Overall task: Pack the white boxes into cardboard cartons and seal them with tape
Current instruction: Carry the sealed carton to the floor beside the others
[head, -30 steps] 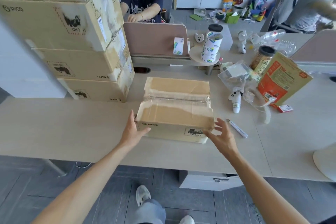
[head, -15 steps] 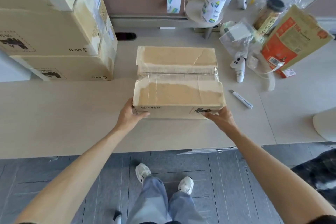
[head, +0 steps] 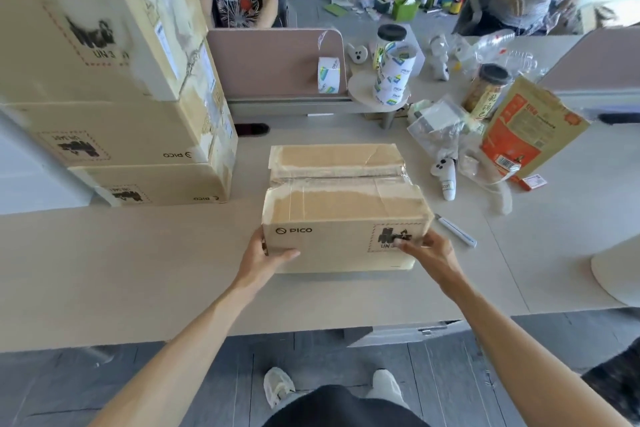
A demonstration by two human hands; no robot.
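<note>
A taped-shut PICO cardboard carton (head: 341, 208) lies on the pale table (head: 138, 270) in front of me, with its printed front face toward me. My left hand (head: 266, 260) grips its near left corner, thumb across the front face. My right hand (head: 429, 255) holds the near right end, with curled fingers on the printed label. Printed tape rolls stand behind it: a single roll (head: 328, 75) against the divider and a stack of rolls (head: 393, 74) on a small round stand. No white boxes show.
Several sealed cartons (head: 104, 97) are stacked at the left. To the right lie a white cutter (head: 455, 229), a white controller (head: 445, 177), plastic bags, a jar and an orange paper bag (head: 526, 128). A person sits behind the divider, and another is at the far right.
My hands have gone from reaching toward the carton to holding its near corners. The carton now sits closer to me, and more of its front face shows.
</note>
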